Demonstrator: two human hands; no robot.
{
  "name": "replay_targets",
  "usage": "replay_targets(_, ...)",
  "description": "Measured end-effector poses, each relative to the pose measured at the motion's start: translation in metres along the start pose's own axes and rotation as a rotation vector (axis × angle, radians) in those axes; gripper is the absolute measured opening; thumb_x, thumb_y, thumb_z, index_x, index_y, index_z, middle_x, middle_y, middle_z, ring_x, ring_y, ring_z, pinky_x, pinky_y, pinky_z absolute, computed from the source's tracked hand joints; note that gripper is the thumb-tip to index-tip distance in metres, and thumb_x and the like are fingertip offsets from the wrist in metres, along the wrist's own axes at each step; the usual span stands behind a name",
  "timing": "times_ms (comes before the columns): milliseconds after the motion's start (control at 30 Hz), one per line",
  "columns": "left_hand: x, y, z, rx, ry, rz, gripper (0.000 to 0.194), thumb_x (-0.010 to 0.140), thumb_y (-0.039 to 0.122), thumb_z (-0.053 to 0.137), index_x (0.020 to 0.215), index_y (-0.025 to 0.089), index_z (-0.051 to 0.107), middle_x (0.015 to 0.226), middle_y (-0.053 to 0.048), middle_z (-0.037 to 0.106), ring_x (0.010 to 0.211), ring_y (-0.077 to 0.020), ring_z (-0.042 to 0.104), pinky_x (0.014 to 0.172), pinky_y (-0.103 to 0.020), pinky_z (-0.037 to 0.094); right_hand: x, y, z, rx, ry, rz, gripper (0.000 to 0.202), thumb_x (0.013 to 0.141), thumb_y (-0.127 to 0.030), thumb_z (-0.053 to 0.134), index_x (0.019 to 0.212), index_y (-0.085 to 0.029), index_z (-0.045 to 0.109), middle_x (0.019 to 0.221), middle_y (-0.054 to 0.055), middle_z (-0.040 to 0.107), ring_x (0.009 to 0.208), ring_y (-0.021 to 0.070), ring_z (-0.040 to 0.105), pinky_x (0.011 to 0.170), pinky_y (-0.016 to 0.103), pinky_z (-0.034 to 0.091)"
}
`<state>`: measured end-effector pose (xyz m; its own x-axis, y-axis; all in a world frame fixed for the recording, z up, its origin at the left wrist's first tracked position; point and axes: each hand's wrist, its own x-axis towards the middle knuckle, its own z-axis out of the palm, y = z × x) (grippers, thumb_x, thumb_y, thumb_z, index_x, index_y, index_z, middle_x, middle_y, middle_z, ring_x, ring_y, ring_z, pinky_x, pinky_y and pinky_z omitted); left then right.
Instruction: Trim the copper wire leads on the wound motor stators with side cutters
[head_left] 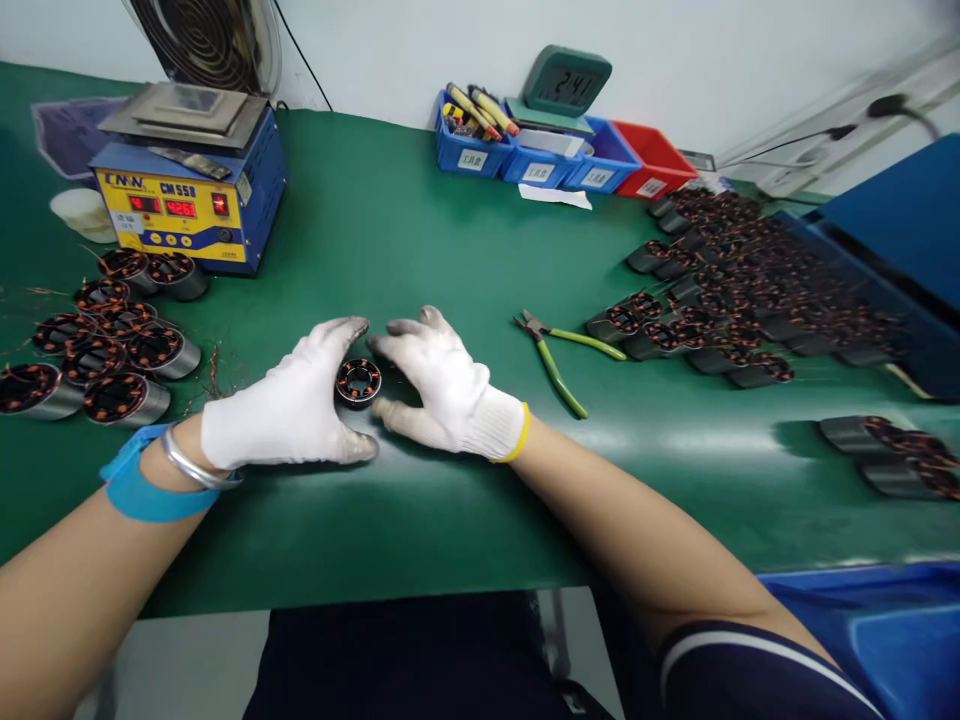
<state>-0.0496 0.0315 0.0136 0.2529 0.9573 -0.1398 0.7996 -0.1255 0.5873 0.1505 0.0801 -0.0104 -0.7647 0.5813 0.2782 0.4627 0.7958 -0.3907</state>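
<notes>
A round black motor stator [358,383] with orange copper windings stands upright on the green table [450,530]. My left hand [296,400], in a white glove, curves along its left side with thumb and fingers apart. On the right, my right hand [439,385], also gloved, has its fingers and thumb spread beside the stator. Neither hand is closed round it; whether the left palm touches it is unclear. Green-handled cutting pliers [559,365] lie with handles spread, to the right of my right hand.
Several stators [124,398] with loose wires are grouped at the left, before a blue and yellow power unit [180,215]. Many more stators [720,270] crowd the right. Blue tool bins [472,155], a red bin [652,160] and a clock [566,80] line the wall.
</notes>
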Motion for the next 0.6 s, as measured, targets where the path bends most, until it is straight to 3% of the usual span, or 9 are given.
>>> replay_targets(33, -0.001, 0.000, 0.000, -0.042, 0.004, -0.006, 0.104, 0.059, 0.048, 0.074, 0.147, 0.011, 0.031, 0.148, -0.019, 0.042, 0.130, -0.0357, 0.048, 0.105, -0.046, 0.045, 0.000, 0.001, 0.005, -0.033, -0.024, 0.005, 0.049, 0.084, -0.044, 0.058, 0.120, -0.011, 0.061, 0.112, 0.016, 0.066, 0.115, 0.0315, 0.056, 0.116, 0.058, 0.018)
replay_targets(100, 0.000, 0.001, 0.002, -0.106, 0.027, -0.015, 0.074, 0.073, 0.043, 0.064, 0.138, 0.014, 0.045, 0.135, -0.014, 0.056, 0.120, -0.0299, 0.057, 0.101, -0.042, 0.048, 0.000, 0.004, 0.012, -0.025, -0.071, 0.012, 0.032, 0.092, -0.039, 0.050, 0.106, -0.016, 0.066, 0.099, 0.011, 0.069, 0.101, 0.0266, 0.062, 0.116, 0.057, 0.018)
replay_targets(167, 0.002, 0.001, 0.005, -0.132, 0.040, 0.036, 0.043, 0.080, 0.038, 0.057, 0.117, 0.017, 0.060, 0.116, -0.008, 0.067, 0.106, -0.0253, 0.063, 0.095, -0.038, 0.050, 0.000, 0.006, 0.014, 0.061, -0.104, 0.030, 0.024, 0.093, -0.033, 0.049, 0.096, -0.017, 0.067, 0.093, 0.007, 0.070, 0.093, 0.0231, 0.063, 0.116, 0.056, 0.019)
replay_targets(233, 0.005, 0.000, 0.006, -0.134, 0.034, 0.101, 0.026, 0.082, 0.033, 0.055, 0.102, 0.018, 0.064, 0.104, -0.005, 0.069, 0.097, -0.0223, 0.064, 0.089, -0.035, 0.051, 0.001, 0.008, 0.011, 0.168, -0.120, 0.054, 0.019, 0.092, -0.027, 0.050, 0.089, -0.017, 0.066, 0.089, 0.005, 0.069, 0.087, 0.0204, 0.063, 0.117, 0.054, 0.020)
replay_targets(433, 0.009, -0.005, 0.008, -0.140, 0.043, 0.118, 0.022, 0.081, 0.031, 0.059, 0.098, 0.018, 0.061, 0.098, -0.004, 0.066, 0.091, -0.0199, 0.062, 0.083, -0.032, 0.050, 0.002, 0.018, -0.008, 0.463, -0.305, 0.149, 0.016, 0.091, -0.023, 0.050, 0.081, -0.020, 0.062, 0.066, -0.005, 0.056, 0.081, 0.0166, 0.063, 0.120, 0.050, 0.016)
replay_targets(533, 0.010, -0.004, 0.011, -0.128, 0.053, 0.103, 0.021, 0.080, 0.030, 0.056, 0.096, 0.018, 0.058, 0.096, -0.005, 0.064, 0.088, -0.0201, 0.061, 0.081, -0.033, 0.050, 0.002, 0.030, -0.018, 0.562, -0.353, 0.228, 0.014, 0.087, -0.023, 0.055, 0.076, -0.020, 0.064, 0.063, -0.004, 0.056, 0.087, 0.0190, 0.064, 0.113, 0.048, 0.030)
replay_targets(600, 0.011, -0.002, 0.013, -0.105, 0.057, 0.092, 0.019, 0.080, 0.030, 0.053, 0.094, 0.018, 0.057, 0.094, -0.005, 0.063, 0.086, -0.0209, 0.060, 0.080, -0.035, 0.050, 0.001, 0.039, -0.024, 0.667, -0.359, 0.317, 0.012, 0.084, -0.024, 0.058, 0.075, -0.019, 0.064, 0.066, -0.003, 0.062, 0.082, 0.0187, 0.064, 0.100, 0.043, 0.044)
